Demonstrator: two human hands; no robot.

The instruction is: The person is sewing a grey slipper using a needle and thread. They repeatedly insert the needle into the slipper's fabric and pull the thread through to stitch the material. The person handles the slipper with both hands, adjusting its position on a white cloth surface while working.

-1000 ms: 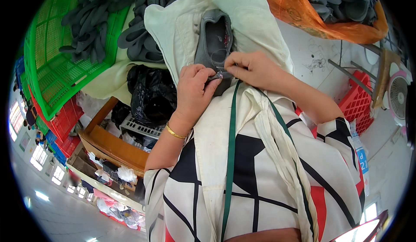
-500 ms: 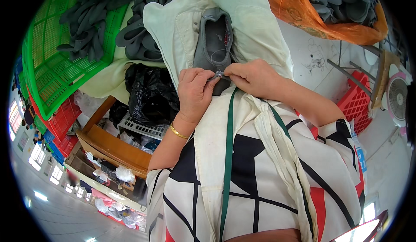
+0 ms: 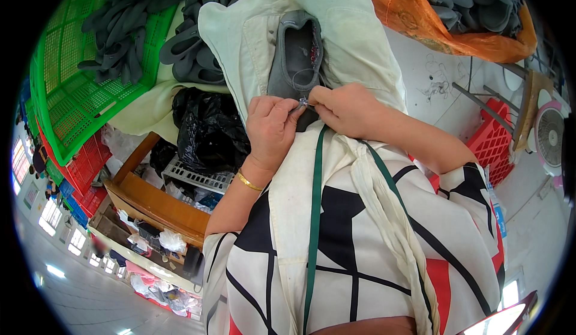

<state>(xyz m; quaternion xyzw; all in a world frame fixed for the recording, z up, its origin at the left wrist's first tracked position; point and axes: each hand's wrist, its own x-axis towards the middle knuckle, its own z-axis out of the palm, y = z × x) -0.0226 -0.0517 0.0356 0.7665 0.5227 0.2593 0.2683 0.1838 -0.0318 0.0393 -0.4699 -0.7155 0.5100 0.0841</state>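
A grey slip-on shoe [image 3: 278, 71] lies on a pale cloth, its opening facing up and its near end at my fingertips. My left hand [image 3: 268, 125] is closed, thumb and fingers pinching grey material at that near end. Close against it, my right hand [image 3: 345, 110] is pinched too, at a small shiny clear-and-purplish piece [image 3: 303, 102]; what its fingertips grip is too small to make out. A thin pale thread [image 3: 311, 71] loops up from this spot over the shoe opening.
Left stands a green basket [image 3: 66, 65] of grey shoes [image 3: 123, 47], with more shoes beside it. A black plastic bag [image 3: 207, 125] sits by a wooden drawer [image 3: 159, 206]. An orange sack [image 3: 414, 26] of shoes, a red crate [image 3: 489, 134] and a fan [image 3: 549, 128] are right.
My right fingertips have drawn slightly closer to the left ones and the small shiny piece. The shoe and my left hand have hardly moved.
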